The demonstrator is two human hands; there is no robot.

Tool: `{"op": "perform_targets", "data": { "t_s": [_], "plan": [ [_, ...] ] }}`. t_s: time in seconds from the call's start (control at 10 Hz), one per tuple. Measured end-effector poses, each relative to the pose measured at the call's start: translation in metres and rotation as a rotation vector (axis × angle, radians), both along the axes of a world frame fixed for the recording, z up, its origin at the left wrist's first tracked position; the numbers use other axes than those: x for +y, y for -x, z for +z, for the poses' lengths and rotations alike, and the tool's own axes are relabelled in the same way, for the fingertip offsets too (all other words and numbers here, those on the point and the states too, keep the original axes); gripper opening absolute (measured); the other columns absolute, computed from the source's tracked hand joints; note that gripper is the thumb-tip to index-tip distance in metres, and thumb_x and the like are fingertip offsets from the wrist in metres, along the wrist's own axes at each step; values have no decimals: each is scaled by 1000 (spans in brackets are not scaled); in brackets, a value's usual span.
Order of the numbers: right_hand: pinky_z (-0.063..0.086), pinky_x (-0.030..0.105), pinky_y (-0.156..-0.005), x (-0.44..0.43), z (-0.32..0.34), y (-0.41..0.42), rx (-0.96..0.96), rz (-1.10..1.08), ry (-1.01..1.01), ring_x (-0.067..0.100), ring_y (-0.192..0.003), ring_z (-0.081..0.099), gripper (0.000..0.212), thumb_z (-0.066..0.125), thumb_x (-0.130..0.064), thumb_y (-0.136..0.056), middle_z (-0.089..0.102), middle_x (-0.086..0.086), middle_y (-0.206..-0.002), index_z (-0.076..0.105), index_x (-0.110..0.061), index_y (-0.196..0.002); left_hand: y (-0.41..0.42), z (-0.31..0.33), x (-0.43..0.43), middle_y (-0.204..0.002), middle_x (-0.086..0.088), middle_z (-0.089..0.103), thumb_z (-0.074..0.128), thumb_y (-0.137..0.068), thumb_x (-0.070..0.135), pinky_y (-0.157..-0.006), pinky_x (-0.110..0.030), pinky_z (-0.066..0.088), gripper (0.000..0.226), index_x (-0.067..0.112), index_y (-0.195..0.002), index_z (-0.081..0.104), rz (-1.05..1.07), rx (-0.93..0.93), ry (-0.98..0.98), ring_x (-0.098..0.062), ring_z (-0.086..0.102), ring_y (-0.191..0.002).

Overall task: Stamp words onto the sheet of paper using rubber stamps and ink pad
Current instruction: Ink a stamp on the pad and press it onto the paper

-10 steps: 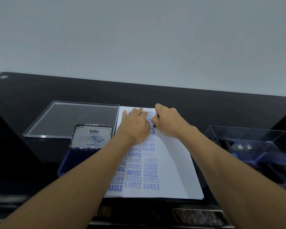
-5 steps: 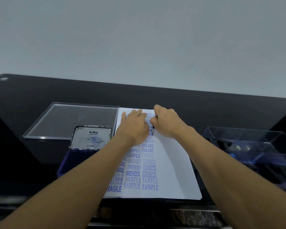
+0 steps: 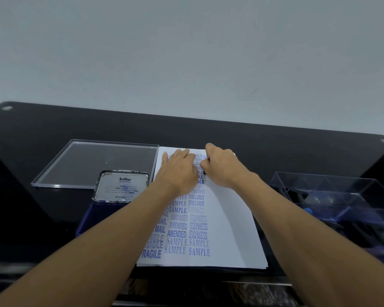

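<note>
A white sheet of paper [image 3: 228, 229] lies on the black table, covered in columns of blue stamped words such as SAMPLE, EXPRESS and FRAGILE. My left hand [image 3: 179, 171] lies flat with straight fingers on the sheet's upper part. Right beside it, my right hand [image 3: 222, 167] is curled round a dark rubber stamp [image 3: 205, 171], pressing it down on the paper; only a sliver of the stamp shows. The ink pad [image 3: 93, 218] stands open to the left of the sheet, its metal Artline lid [image 3: 122, 187] raised.
A clear acrylic lid [image 3: 93, 162] lies flat behind the ink pad. A clear plastic box [image 3: 333, 196] with dark and blue items stands at the right. The black table [image 3: 53, 125] ends at a grey wall behind.
Both hands stay in place on the upper part of the sheet. The view has shifted very slightly; nothing else has moved.
</note>
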State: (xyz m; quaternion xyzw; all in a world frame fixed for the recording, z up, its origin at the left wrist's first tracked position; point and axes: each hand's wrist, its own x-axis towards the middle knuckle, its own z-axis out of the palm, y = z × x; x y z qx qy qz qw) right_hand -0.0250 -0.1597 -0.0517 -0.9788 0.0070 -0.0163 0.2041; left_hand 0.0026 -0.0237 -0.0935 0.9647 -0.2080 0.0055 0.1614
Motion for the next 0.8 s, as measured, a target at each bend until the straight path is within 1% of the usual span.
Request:
{"op": "perform_targets", "data": {
  "t_s": [0.1,0.3,0.4,0.5,0.6,0.7,0.8],
  "plan": [
    [38,30,-52,-1,2,-1,20,3,-2,17,-63,49,27,45,-22,-100,57,5,-83,31,-23,-77,1,1,-1,-162,-4,25,29,-105,28,-123,-52,2,47,16,-150,35,4,2,-7,-20,16,-150],
    [34,28,-52,-3,8,-3,51,17,20,15,-62,45,27,46,-23,-100,54,3,-82,32,-23,-77,2,5,-1,-162,-4,24,28,-104,27,-122,-53,2,47,15,-150,35,4,6,-6,-20,15,-150],
    [35,29,-54,-5,9,-4,76,25,6,15,-64,46,24,46,-25,-100,55,4,-86,36,-21,-79,2,6,-1,-161,-5,25,29,-104,26,-122,-53,3,47,14,-149,35,7,10,-8,-20,16,-150],
    [36,30,-55,-11,20,-2,20,-18,-76,16,-65,44,19,48,-25,-97,55,5,-85,43,-15,-83,3,9,0,-162,-5,24,30,-103,23,-122,-53,1,48,14,-150,34,7,29,34,-20,15,-150],
    [36,31,-55,-21,40,2,-122,-104,-220,17,-67,46,20,49,-27,-94,57,4,-84,44,-15,-80,5,19,2,-163,-3,20,31,-104,23,-123,-51,-1,50,15,-153,29,25,32,125,-18,10,-151],
    [35,30,-56,-32,59,8,-163,-119,-283,16,-68,46,19,49,-28,-94,58,3,-84,44,-15,-81,6,33,5,-163,-2,22,31,-104,22,-122,-51,-1,48,16,-152,32,29,4,184,-17,12,-151],
    [36,29,-57,-40,71,15,-149,-102,-268,16,-69,46,15,48,-27,-94,58,4,-85,45,-14,-86,10,53,6,-162,-2,24,33,-103,20,-122,-51,0,48,14,-151,35,38,-2,228,-19,17,-150]
  ]
}}
